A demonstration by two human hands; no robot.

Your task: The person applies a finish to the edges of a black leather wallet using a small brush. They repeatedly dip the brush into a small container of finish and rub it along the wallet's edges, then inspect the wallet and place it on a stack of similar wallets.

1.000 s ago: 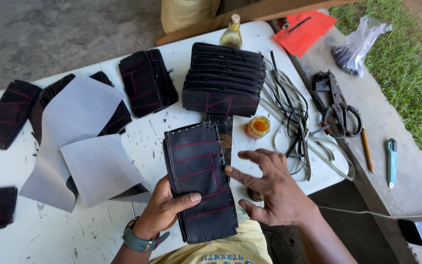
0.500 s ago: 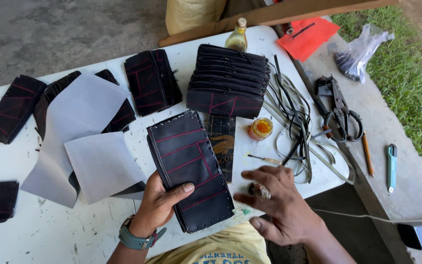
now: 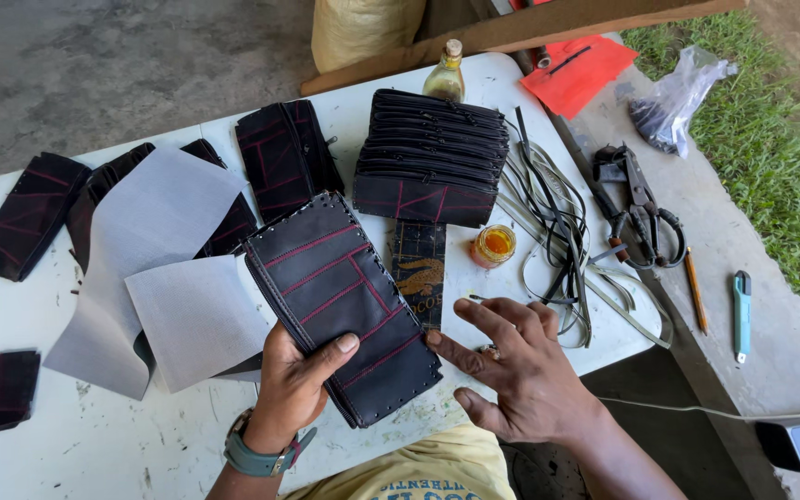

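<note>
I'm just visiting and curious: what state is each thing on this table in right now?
Left hand: gripping the black wallet piece, tilted.
Right hand: open, fingers spread, beside it.
Wallet stack: piled neatly.
Small jar: lid off.
Bottle: upright, corked.
Scissors: lying closed.

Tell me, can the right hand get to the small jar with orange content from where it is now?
Probably yes. The right hand lies open on the white table, and the small jar stands just beyond its fingertips. Nothing stands between them; the black straps lie beside the jar, not in front.
</note>
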